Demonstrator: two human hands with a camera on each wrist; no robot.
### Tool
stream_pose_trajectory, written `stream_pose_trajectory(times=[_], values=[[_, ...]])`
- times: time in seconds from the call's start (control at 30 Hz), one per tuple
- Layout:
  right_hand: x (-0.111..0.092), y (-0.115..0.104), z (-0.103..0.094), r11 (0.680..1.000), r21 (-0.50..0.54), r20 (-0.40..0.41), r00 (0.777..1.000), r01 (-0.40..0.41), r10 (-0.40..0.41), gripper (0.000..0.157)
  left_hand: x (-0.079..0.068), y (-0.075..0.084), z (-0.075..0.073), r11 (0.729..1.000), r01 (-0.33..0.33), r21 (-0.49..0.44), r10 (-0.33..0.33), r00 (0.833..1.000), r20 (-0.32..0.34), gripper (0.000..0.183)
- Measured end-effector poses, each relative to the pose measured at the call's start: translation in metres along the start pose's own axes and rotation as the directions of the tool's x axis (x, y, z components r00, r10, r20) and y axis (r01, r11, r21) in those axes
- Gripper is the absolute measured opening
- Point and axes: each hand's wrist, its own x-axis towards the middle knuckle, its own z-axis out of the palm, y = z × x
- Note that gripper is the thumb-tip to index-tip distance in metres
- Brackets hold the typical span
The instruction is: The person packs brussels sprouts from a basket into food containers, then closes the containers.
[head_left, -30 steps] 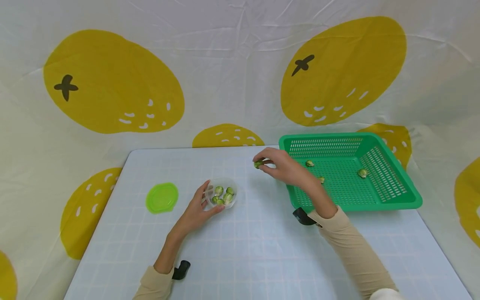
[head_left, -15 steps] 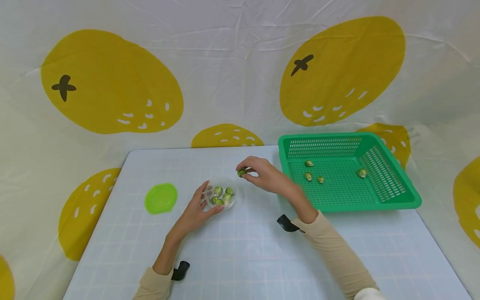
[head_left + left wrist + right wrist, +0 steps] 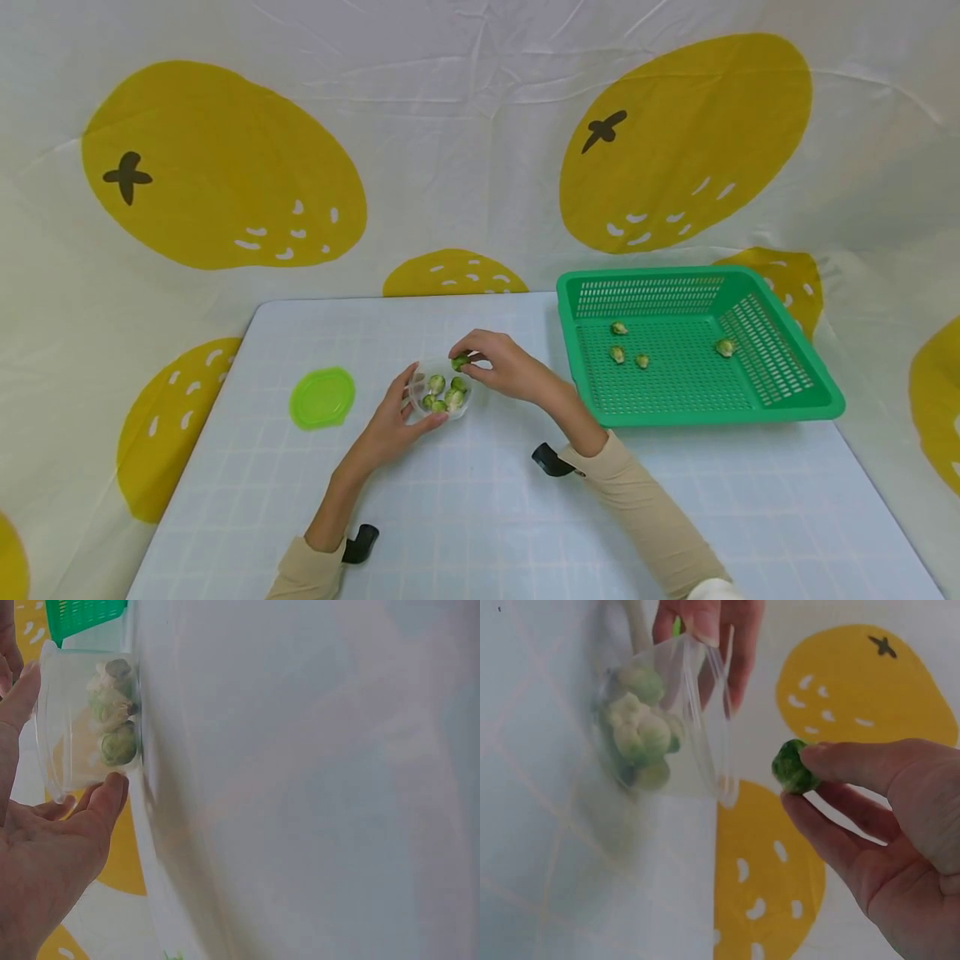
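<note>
A clear plastic tub [image 3: 75,712] stands on the table with several Brussels sprouts [image 3: 641,735] in its bottom. My left hand [image 3: 392,421] grips the tub from its left side, thumb at the near rim and fingers round the far side. Between thumb and fingertips my right hand [image 3: 504,364] pinches one green Brussels sprout [image 3: 793,766]. That sprout is just above the tub's far right rim in the head view. In the right wrist view a gap shows between the sprout and the rim.
A green slotted basket [image 3: 701,417] at the right holds several more sprouts, one of them a sprout [image 3: 725,347] near its right side. To the left of the tub lies a bright green lid [image 3: 322,398]. A printed cloth [image 3: 465,167] hangs behind the table [image 3: 480,517].
My right hand has moved left from beside the basket to the tub, carrying the sprout. The left hand and the tub have stayed in place.
</note>
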Motion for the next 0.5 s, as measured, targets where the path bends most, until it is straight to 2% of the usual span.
stream_pose_trajectory(times=[0.2,0.5], values=[[0.004,0.004,0.014,1.000,0.021,0.015,1.000,0.009,-0.010,0.024,0.009,-0.024,0.000,0.999,-0.040,0.006,0.040,0.999,-0.003,0.101],[0.009,0.010,0.034,0.999,0.013,0.037,0.998,0.043,-0.043,0.023,0.008,-0.028,-0.002,0.997,-0.077,-0.004,0.077,0.997,0.011,0.104]])
